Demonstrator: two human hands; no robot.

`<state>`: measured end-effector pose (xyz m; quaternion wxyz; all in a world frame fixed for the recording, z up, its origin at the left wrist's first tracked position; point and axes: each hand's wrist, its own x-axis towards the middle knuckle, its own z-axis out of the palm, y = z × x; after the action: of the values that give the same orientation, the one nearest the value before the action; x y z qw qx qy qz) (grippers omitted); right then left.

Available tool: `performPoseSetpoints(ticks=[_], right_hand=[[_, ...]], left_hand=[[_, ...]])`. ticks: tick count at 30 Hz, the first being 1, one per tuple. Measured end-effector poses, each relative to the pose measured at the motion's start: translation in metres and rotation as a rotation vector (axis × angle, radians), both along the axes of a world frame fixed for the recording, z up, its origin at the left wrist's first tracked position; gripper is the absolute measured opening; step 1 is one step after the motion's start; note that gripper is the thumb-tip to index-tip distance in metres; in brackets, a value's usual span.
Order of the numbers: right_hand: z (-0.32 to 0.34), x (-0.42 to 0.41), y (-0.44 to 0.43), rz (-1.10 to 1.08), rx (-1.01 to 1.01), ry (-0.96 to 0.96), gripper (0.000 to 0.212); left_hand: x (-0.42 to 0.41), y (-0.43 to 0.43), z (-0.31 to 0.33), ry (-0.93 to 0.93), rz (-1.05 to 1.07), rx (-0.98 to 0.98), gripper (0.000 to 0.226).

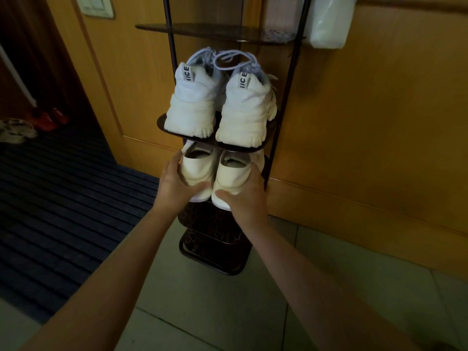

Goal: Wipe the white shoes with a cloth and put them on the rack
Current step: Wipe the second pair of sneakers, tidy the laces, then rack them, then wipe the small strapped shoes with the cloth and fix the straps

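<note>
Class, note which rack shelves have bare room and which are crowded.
Free: the lowest shelf, above the floor tiles. Crowded: the middle shelf, filled by chunky sneakers; beneath it, left hand and right hand hold the cream shoes.

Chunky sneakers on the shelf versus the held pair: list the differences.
The chunky sneakers have lugged soles and lettered heel tabs; the held pair has plain heels. The chunky sneakers rest on a shelf; the held pair is gripped by left hand and right hand. Both show heels to camera.
</note>
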<state>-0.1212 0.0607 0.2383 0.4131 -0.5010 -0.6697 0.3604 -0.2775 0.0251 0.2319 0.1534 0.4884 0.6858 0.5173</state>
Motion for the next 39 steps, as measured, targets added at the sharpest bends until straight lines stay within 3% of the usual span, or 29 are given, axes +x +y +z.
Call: performPoseSetpoints(ticks=[3, 14, 17, 20, 23, 26, 32, 39], right_hand=[[-0.004, 0.002, 0.004, -0.007, 0.014, -0.046, 0.100], [0.005, 0.015, 0.005, 0.048, -0.043, -0.120, 0.102], [0.010, 0.041, -0.008, 0.056, -0.084, -0.130, 0.093], [0.015, 0.082, -0.024, 0.082, -0.114, -0.164, 0.081], [0.024, 0.134, -0.045, 0.123, -0.283, -0.217, 0.069], [0.031, 0.195, -0.061, 0.036, -0.306, -0.221, 0.066], [0.035, 0.342, -0.083, -0.116, -0.480, -0.344, 0.068], [-0.007, 0.498, -0.126, -0.387, -0.692, -0.259, 0.061]], left_hand=[[0.000, -0.001, -0.002, 0.077, 0.027, -0.048, 0.097], [0.009, -0.003, 0.001, 0.077, 0.114, -0.065, 0.097], [0.037, -0.034, 0.010, 0.072, 0.224, 0.026, 0.078], [0.080, -0.063, 0.015, 0.078, 0.186, 0.063, 0.059], [0.128, -0.081, 0.017, 0.049, 0.066, -0.046, 0.043], [0.175, -0.084, 0.031, 0.064, -0.095, -0.194, 0.034], [0.291, -0.069, 0.067, 0.140, -0.497, -0.776, 0.058], [0.440, -0.068, 0.023, 0.156, -0.630, -0.840, 0.051]])
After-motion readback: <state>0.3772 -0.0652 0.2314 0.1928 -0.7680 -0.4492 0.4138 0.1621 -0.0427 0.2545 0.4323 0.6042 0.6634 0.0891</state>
